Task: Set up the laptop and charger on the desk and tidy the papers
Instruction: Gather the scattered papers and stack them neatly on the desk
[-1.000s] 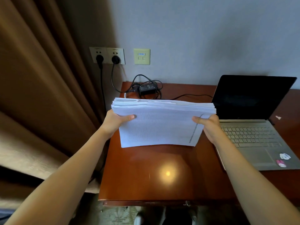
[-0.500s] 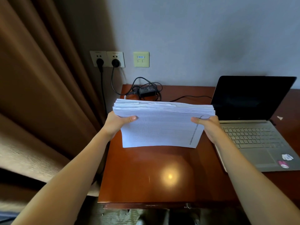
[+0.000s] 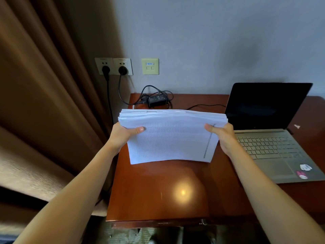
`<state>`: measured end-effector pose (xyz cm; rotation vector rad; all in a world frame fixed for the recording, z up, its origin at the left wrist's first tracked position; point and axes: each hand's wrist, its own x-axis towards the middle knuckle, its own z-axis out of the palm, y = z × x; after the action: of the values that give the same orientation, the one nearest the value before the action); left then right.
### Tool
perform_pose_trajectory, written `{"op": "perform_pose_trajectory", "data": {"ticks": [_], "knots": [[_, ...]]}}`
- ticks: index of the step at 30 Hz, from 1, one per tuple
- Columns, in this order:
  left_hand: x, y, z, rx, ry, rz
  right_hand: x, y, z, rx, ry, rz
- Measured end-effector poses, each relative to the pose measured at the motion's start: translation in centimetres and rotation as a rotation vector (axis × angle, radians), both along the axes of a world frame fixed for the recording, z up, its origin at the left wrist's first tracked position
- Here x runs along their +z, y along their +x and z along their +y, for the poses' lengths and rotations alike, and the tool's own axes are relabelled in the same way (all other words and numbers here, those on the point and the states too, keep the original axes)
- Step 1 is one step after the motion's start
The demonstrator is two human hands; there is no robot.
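Observation:
A thick stack of white printed papers stands on its lower edge on the brown desk, tilted toward me. My left hand grips its left side and my right hand grips its right side, thumbs on the front sheet. The open laptop, screen dark, sits on the desk to the right of the papers. The black charger brick lies at the desk's back left, its cable plugged into a wall socket.
Brown curtains hang along the left, close to the desk's left edge. A second plug sits in the neighbouring socket. A pale wall plate is right of the sockets. A small white scrap lies beside the laptop.
The stack and both hands have barely shifted on the desk; the view has tilted slightly, and the grip is unchanged.

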<state>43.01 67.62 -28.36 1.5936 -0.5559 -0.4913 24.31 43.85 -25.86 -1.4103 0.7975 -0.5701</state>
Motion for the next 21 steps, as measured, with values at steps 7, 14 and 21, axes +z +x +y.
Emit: {"op": "perform_pose_trajectory", "data": {"ticks": [7, 14, 21], "knots": [[1.0, 0.3, 1.3, -0.13, 0.278, 0.003, 0.2, -0.7, -0.2, -0.17, 0.182, -0.094], [0.5, -1.6, 2.3, -0.013, -0.068, 0.404, -0.9, -2.6, 0.7, -0.105, 0.362, -0.39], [4.1, -4.4, -4.1, 0.06, -0.416, 0.516, -2.6, -2.0, 3.2, 0.04, 0.513, -0.562]]}}
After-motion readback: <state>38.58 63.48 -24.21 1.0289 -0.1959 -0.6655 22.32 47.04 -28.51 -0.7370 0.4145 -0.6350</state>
